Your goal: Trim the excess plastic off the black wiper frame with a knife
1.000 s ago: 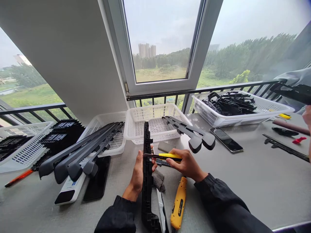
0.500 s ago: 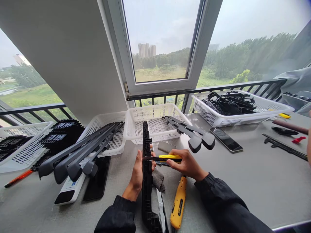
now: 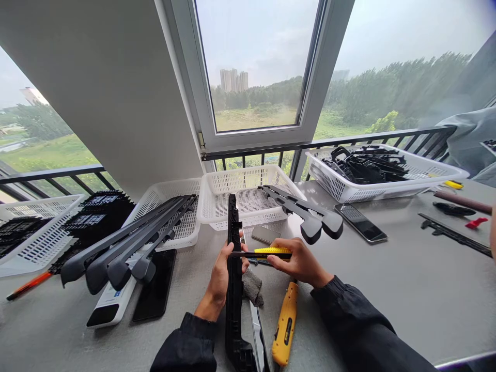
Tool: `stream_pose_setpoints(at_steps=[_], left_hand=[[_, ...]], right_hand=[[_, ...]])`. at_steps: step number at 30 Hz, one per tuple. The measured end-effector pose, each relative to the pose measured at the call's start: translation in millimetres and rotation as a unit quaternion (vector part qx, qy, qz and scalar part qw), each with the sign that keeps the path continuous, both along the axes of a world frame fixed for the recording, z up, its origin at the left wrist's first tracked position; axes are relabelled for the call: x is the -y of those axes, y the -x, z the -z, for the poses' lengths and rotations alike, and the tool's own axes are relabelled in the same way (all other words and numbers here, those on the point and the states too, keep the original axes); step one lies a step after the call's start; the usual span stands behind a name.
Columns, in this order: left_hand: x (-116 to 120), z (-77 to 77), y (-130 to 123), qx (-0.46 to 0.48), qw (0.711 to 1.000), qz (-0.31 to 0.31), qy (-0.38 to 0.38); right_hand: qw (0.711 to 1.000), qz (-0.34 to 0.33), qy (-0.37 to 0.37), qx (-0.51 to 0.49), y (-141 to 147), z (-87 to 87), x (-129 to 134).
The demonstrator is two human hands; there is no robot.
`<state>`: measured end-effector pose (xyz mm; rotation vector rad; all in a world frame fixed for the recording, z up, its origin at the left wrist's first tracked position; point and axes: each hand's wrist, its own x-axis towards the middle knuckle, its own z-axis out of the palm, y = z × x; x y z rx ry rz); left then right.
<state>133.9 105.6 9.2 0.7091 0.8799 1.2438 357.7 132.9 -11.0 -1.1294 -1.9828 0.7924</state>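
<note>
My left hand point(image 3: 219, 279) grips a long black plastic strip point(image 3: 233, 289) that stands on edge and runs away from me across the grey table point(image 3: 406, 289). My right hand point(image 3: 298, 261) holds a yellow-handled utility knife point(image 3: 267, 252) level, with its blade tip laid against the right side of the strip, close to my left thumb. A grey cloth point(image 3: 252, 285) lies under my hands. A second yellow knife point(image 3: 284, 325) rests on the table by my right wrist.
White baskets line the window rail: one with long black strips point(image 3: 182, 227), one with two strips on its rim point(image 3: 248, 199), one full of black parts point(image 3: 387, 173). A phone point(image 3: 361, 222) lies right of centre. Another person's sleeve point(image 3: 470, 142) and tools sit at far right.
My left fingers have shifted slightly on the strip and the knife has edged a little lower. At far right, the other person's black part has left the view.
</note>
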Motion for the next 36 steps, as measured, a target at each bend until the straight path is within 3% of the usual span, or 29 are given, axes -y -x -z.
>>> stream_pose_setpoints(at_steps=[36], left_hand=[[-2.0, -1.0, -2.9, -0.042, 0.999, 0.002, -0.016]], right_hand=[[1.000, 0.009, -0.016, 0.017, 1.4, 0.6, -3.6]])
